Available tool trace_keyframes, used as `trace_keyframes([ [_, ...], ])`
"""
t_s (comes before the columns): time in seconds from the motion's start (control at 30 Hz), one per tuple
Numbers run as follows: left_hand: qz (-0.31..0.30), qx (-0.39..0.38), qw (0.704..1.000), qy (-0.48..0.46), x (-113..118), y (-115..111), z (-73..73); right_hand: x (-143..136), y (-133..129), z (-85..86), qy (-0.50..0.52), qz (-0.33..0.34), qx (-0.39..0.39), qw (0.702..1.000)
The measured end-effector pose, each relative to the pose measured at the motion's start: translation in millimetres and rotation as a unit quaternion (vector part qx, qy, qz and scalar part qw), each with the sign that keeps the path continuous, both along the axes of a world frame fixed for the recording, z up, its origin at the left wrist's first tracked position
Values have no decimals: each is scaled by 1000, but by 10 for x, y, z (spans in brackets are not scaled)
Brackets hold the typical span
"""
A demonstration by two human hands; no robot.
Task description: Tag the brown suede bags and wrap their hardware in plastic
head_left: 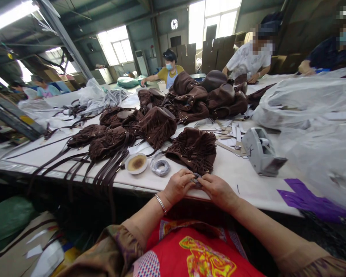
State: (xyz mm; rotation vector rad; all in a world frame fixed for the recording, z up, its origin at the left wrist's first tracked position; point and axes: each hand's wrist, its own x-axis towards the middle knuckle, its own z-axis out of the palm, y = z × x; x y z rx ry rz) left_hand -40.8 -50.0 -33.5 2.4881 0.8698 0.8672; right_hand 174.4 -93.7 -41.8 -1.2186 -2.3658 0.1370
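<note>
My left hand [179,187] and my right hand [219,190] meet at the table's near edge. Both are closed, fingertips pinching a small greyish strip-like piece [196,180], mostly hidden by the fingers. Just beyond them lies a dark brown fringed bag [193,148] with metal eyelets. Left of my hands sit a coil of thin grey cord [160,167] in clear wrapping and a white dish [136,163] with a yellowish, dark-centred content.
A heap of brown bags [190,96] fills the table's middle, with straps [103,169] hanging over the front edge. A grey tape dispenser [261,152], paper scraps [233,134], purple plastic [314,198] and clear sheeting [311,100] lie rightward. Co-workers stand across the table.
</note>
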Motion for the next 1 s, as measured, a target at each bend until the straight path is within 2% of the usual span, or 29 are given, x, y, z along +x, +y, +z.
trace_keyframes([
  [0.1, 2, 9, 1000, -7, -10, -24, -22, 10, -16, -19, -17, -4, 1, 1000],
  [0.2, 1, 30, 999, 26, -3, -5, 6, 14, -31, -20, -25, -6, 1, 1000],
  [0.3, -36, 36, 996, 79, 3, 62, 63, 5, -37, -7, -28, -6, 12, 1000],
  [0.5, -82, 126, 974, 170, -56, 235, 196, -33, -23, 43, -37, -11, 12, 999],
  [0.67, -99, 160, 954, 232, -66, 247, 239, -50, -10, 38, -37, -19, -6, 999],
  [0.87, -77, 188, 949, 241, -31, 185, 181, -54, 14, 48, -55, -21, -3, 998],
  [1.0, -108, 153, 960, 208, -82, 256, 187, -45, 43, 71, -87, -15, -11, 996],
])
